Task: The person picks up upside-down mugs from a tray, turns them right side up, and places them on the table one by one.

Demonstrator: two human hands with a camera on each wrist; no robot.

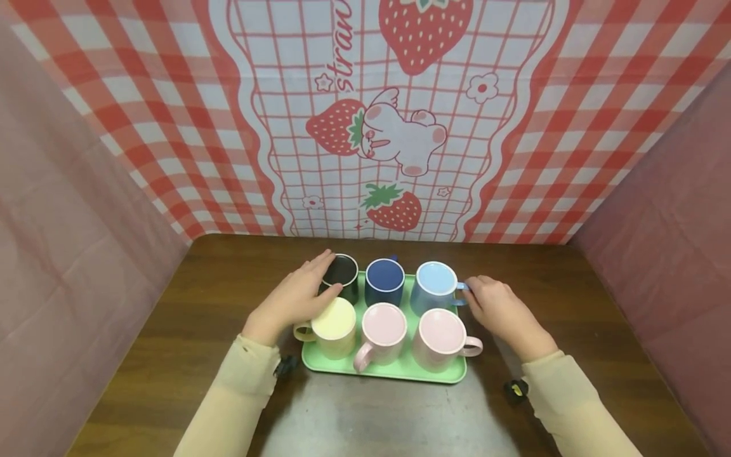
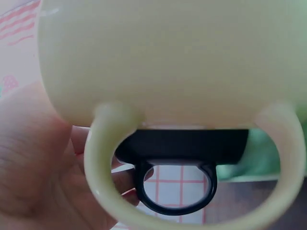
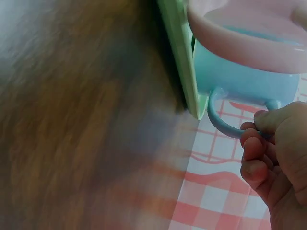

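Note:
My left hand (image 1: 294, 295) curls round the left side of a black mug (image 1: 341, 274), thumb across its near side. In the left wrist view, the fingers show at the black handle (image 2: 211, 189). Close under that hand stands a yellow mug (image 1: 335, 327), its handle (image 2: 98, 158) large before the wrist camera. My right hand (image 1: 497, 304) pinches the handle (image 3: 225, 128) of a light blue mug (image 1: 435, 289) between thumb and fingers. Between the black and light blue mugs stands a dark blue mug (image 1: 384, 282). All are grouped on a green tray (image 1: 394, 374).
Two pink mugs share the near row: a middle one (image 1: 385, 333) with its handle toward me, and a right one (image 1: 440, 339) with its handle pointing right. A brown wooden table (image 1: 188, 317) lies beneath. Behind it hangs a red checked strawberry cloth (image 1: 365, 158).

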